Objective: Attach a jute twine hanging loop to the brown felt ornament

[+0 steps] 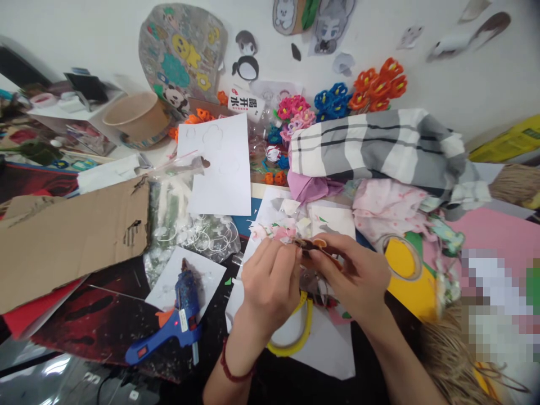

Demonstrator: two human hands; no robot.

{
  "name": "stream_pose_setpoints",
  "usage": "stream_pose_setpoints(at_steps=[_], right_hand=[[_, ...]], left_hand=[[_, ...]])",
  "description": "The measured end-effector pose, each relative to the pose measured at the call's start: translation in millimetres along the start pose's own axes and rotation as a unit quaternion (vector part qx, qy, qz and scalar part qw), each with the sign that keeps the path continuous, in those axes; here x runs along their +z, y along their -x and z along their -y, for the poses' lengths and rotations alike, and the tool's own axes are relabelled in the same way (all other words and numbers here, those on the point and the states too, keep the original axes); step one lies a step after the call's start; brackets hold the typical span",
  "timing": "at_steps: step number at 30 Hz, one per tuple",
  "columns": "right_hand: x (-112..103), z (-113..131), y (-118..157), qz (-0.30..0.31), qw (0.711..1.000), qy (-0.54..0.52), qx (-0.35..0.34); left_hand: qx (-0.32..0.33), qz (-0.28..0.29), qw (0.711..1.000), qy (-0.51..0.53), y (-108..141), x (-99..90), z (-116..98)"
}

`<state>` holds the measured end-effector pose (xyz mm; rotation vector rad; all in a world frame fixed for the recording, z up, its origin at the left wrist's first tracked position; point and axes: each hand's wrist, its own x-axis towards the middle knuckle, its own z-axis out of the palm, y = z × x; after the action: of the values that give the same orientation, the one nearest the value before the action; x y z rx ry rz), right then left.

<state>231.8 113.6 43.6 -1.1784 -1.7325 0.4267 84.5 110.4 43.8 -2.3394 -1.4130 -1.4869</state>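
In the middle of the head view, a small dark brown piece [311, 245] with a bit of orange at its edge is held up off the table; its kind is hard to make out. My left hand [270, 278] has its fingers curled and pinches the left end. Thumb and fingers of my right hand [356, 270] grip the other end. Below them lie scissors with yellow handles [310, 329], partly hidden by my hands. White paper [333, 354] is under the scissors, and paper scraps [284, 232] are scattered just beyond my fingers.
A blue glue gun [185, 315] rests on a paper sheet to the left, its red light on. Cardboard [76, 242] lies farther left. Tape [403, 259], folded checked cloth [371, 143] and twine [447, 349] are at the right. Pipe-cleaner flowers [379, 87] stand behind.
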Motion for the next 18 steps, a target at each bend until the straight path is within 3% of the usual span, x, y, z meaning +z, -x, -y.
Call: stream_pose_setpoints(at_steps=[18], right_hand=[[-1.0, 0.9, 4.6, -0.034, 0.996, 0.057, -0.065]], left_hand=[[-0.001, -0.011, 1.0, 0.015, 0.6, -0.4, -4.0]])
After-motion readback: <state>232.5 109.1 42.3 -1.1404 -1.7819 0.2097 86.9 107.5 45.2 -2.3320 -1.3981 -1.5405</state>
